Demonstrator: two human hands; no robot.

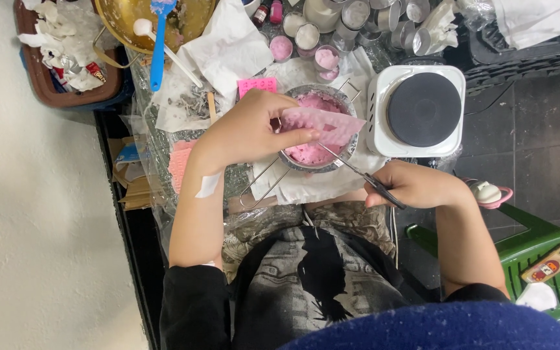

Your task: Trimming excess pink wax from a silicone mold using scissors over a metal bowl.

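I hold a pink silicone mould [325, 123] over the metal sieve [319, 133] of pink wax, its flat sheet tilted above the bowl. My left hand [254, 129] has its grip pinched closed on the mould's near edge, thumb underneath, fingers on top. My right hand [416, 185] is closed around a thin dark-handled metal tool [358, 174], whose tip reaches up to the mould's lower edge above the sieve. The sieve sits on white paper on the cluttered surface, just beside a white single hotplate [416, 110]. Small tins [306, 35] of pink and white wax stand beyond.

I judge the risk is the flexible mould buckling under the tool's push, flicking wax bits past the sieve onto the paper, or the tip tearing the silicone.
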